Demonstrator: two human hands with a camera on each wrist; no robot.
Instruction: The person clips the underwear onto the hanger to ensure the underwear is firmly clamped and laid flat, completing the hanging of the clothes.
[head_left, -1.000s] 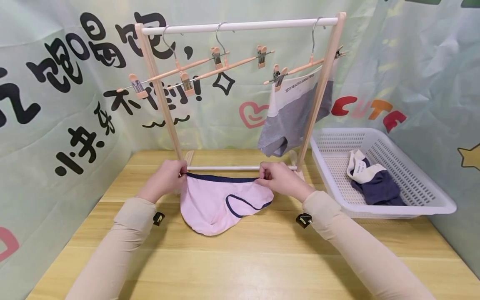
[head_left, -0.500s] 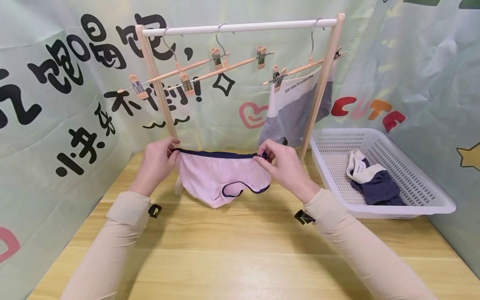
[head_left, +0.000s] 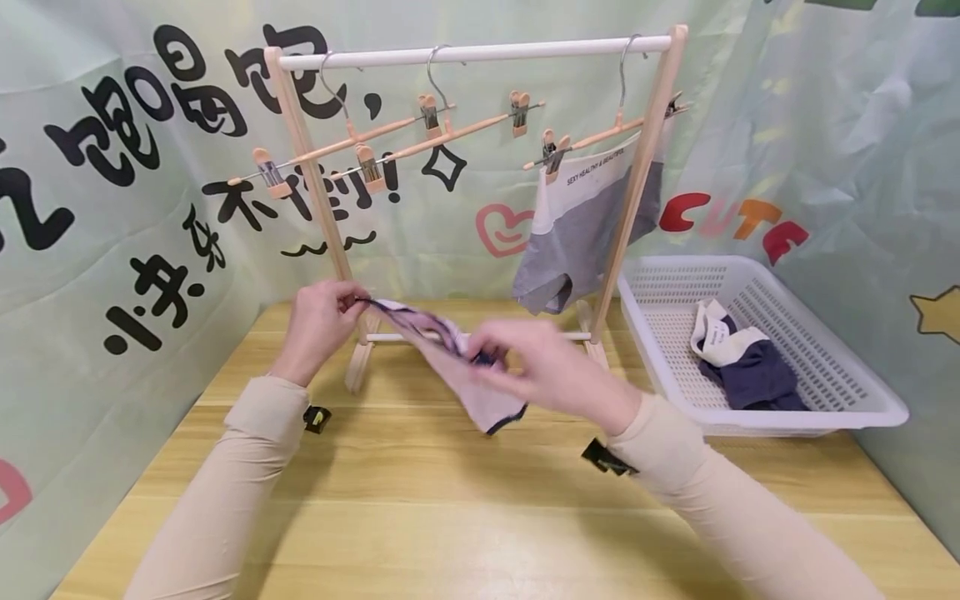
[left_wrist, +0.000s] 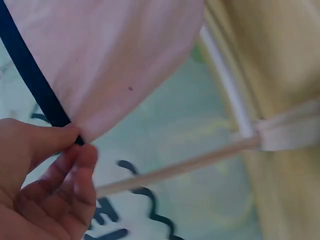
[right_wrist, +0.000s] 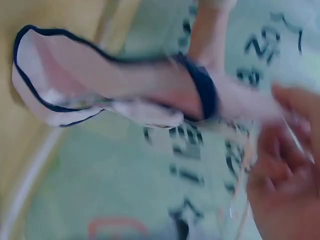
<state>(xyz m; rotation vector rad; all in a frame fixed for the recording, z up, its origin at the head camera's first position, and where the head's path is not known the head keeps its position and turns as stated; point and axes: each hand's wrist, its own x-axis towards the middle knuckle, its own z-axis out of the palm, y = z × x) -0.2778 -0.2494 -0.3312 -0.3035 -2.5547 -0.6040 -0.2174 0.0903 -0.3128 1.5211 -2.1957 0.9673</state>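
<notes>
A pair of pink underpants (head_left: 480, 396) with navy trim hangs in the air between both hands, over the table by the rack's foot. My left hand (head_left: 318, 325) pinches one end of the navy waistband; the left wrist view shows thumb and fingertips closed on that corner (left_wrist: 77, 132). My right hand (head_left: 555, 367) is blurred by motion, its fingers on the other end of the fabric. The cloth is now twisted and slants down to the right, leg openings showing in the right wrist view, where pink fabric (right_wrist: 240, 102) runs to the fingers.
Behind the hands stands a wooden rack (head_left: 307, 158) with a white top bar. Two clip hangers (head_left: 472, 129) hang from it, and a third bears grey boxer briefs (head_left: 581, 225). At right, a white basket (head_left: 832, 417) holds a folded navy and cream garment (head_left: 750, 367).
The underpants were stretched level between the hands, first low near the table, then lifted. My right hand has since swung left and lower, turning the cloth; my left hand has stayed near its raised place.
</notes>
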